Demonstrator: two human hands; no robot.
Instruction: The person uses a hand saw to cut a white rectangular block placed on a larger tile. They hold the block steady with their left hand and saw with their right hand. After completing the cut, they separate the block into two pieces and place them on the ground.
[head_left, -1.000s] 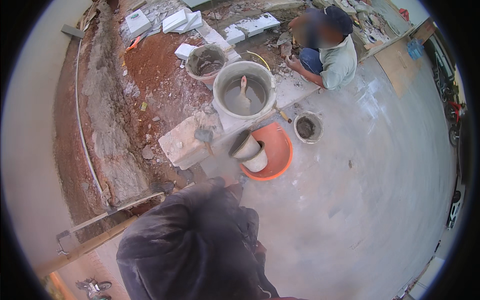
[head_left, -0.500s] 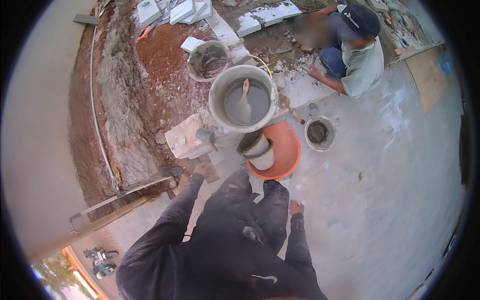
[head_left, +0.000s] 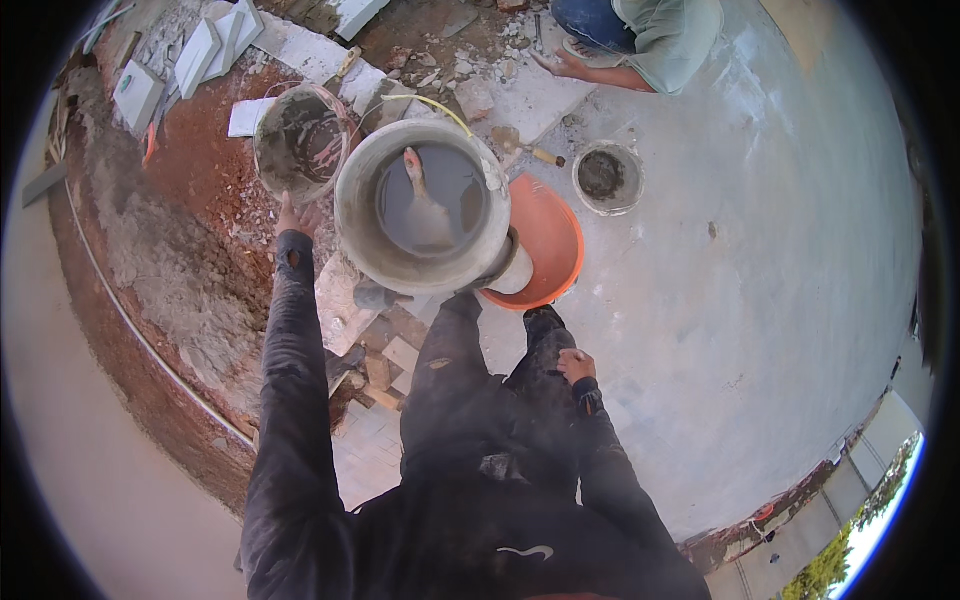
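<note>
My left hand (head_left: 298,216) reaches forward with its fingers stretched out, right by the near rim of a mortar-smeared bucket (head_left: 268,163); whether it touches the rim I cannot tell. Beside it stands a larger grey bucket (head_left: 357,250) of cloudy water, with a yellow handle. A tool (head_left: 415,172) with a reddish grip end slants out of that water, its lower part sunk. My right hand (head_left: 576,366) rests by my right knee, fingers curled in, with nothing visible in it. An orange basin (head_left: 556,240) holds a small grey-white pail (head_left: 513,272) in front of my legs.
A small bucket (head_left: 620,190) with dark contents stands right of the basin. A brush-like tool (head_left: 530,148) lies behind it. A co-worker (head_left: 668,45) crouches at the far right. White blocks (head_left: 198,58) lie far left, beside red soil (head_left: 190,170). A mallet (head_left: 372,296) lies near my left leg.
My left hand has moved forward from beside my left leg to the mortar-smeared bucket. My right hand has come in against the knee. The view has shifted, and the big bucket appears closer.
</note>
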